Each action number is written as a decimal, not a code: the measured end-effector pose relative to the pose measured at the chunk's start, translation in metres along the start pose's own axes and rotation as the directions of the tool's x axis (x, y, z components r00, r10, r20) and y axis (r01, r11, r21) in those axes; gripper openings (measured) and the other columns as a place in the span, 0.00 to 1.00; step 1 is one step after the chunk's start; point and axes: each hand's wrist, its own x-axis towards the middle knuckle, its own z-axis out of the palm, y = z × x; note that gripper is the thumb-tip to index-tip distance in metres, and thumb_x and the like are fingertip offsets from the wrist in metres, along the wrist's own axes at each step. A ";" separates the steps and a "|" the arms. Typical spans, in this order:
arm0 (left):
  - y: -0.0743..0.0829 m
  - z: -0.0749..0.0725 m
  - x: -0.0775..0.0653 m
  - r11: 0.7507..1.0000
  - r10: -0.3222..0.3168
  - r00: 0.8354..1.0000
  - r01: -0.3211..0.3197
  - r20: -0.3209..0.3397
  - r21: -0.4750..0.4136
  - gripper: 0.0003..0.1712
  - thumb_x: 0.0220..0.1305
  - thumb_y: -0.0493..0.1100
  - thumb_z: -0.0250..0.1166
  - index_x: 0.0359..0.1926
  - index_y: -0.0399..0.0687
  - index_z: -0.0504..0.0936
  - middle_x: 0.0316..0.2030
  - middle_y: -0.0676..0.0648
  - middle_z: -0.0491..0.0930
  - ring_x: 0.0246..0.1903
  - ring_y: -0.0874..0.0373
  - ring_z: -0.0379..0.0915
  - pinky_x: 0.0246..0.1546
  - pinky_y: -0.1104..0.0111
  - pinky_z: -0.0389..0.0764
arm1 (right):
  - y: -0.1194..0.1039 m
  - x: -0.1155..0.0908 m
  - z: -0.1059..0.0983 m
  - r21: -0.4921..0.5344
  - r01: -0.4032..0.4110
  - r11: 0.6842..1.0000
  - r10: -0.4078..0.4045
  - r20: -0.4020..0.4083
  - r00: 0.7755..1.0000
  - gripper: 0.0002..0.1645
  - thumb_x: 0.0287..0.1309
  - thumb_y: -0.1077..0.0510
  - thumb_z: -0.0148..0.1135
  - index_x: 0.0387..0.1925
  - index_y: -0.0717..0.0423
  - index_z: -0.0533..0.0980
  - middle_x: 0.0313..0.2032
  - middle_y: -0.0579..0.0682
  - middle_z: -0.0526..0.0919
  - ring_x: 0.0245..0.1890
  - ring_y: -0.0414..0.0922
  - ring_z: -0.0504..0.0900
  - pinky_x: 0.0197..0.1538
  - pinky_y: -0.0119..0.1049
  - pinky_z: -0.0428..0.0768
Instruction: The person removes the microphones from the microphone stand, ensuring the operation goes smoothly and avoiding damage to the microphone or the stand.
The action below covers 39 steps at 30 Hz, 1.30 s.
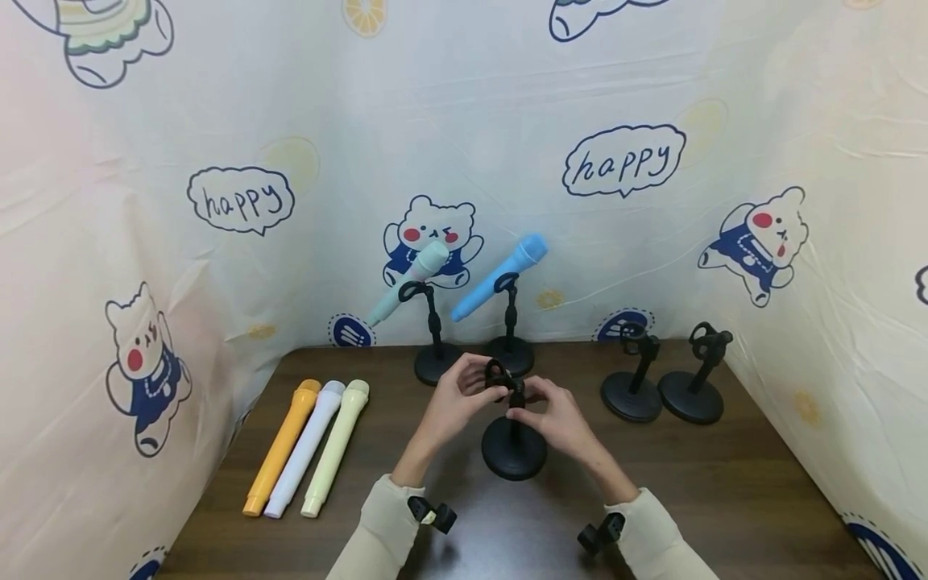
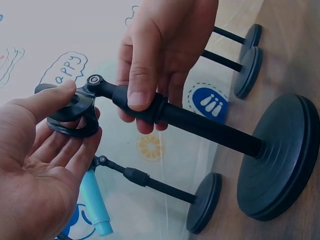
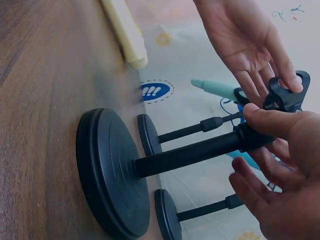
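A black tabletop microphone stand stands upright on its round base in front of me. My left hand pinches the microphone clip at the top, thumb on one side and fingers on the other. Just below, my right hand grips the thick collar of the pole between thumb and fingers. The clip holds no microphone. Behind it are two more stands, one bearing a mint-green microphone and the other a blue microphone, both tilted.
To the left, an orange microphone, a white microphone and a pale yellow microphone lie side by side on the brown table. Two bare stands, one left and one right, are at the back right. A printed curtain surrounds the table.
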 end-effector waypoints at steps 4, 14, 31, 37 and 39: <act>0.002 0.000 0.001 1.000 0.001 1.000 -0.001 -0.005 -0.003 0.25 0.69 0.41 0.75 0.63 0.48 0.77 0.60 0.42 0.84 0.64 0.48 0.81 0.69 0.58 0.79 | -0.004 0.001 0.006 -0.049 -0.031 0.998 0.026 -0.087 0.996 0.19 0.55 0.58 0.83 0.43 0.51 0.81 0.39 0.46 0.88 0.41 0.44 0.85 0.50 0.44 0.88; 0.003 0.002 0.000 1.000 0.000 1.000 0.000 -0.002 -0.002 0.25 0.68 0.40 0.75 0.62 0.46 0.77 0.60 0.41 0.84 0.64 0.48 0.81 0.69 0.59 0.80 | -0.009 0.001 0.018 -0.148 -0.107 0.983 0.072 -0.226 0.971 0.27 0.50 0.51 0.87 0.34 0.52 0.72 0.31 0.48 0.80 0.29 0.38 0.76 0.32 0.28 0.76; 0.000 0.000 0.002 1.000 -0.004 1.000 0.004 0.020 -0.008 0.25 0.69 0.39 0.74 0.63 0.46 0.76 0.61 0.42 0.84 0.64 0.48 0.81 0.69 0.60 0.79 | 0.006 0.003 -0.019 0.117 -0.015 0.993 -0.012 0.228 0.974 0.24 0.74 0.57 0.66 0.68 0.54 0.78 0.60 0.57 0.86 0.61 0.55 0.84 0.69 0.61 0.78; 0.002 -0.001 0.000 1.000 -0.002 1.000 0.002 0.022 -0.006 0.25 0.69 0.38 0.73 0.63 0.45 0.76 0.61 0.41 0.84 0.64 0.48 0.81 0.69 0.62 0.79 | 0.008 0.005 -0.023 0.113 0.015 0.994 -0.051 0.322 0.945 0.25 0.77 0.57 0.62 0.71 0.55 0.76 0.62 0.60 0.85 0.62 0.56 0.84 0.67 0.53 0.81; 0.002 -0.001 0.000 1.000 -0.002 1.000 0.003 0.021 -0.005 0.25 0.69 0.38 0.73 0.63 0.45 0.76 0.61 0.41 0.84 0.65 0.48 0.81 0.69 0.62 0.79 | 0.008 0.006 -0.021 0.114 0.024 0.993 -0.058 0.312 0.948 0.22 0.77 0.57 0.62 0.68 0.55 0.78 0.60 0.60 0.86 0.60 0.54 0.85 0.64 0.45 0.83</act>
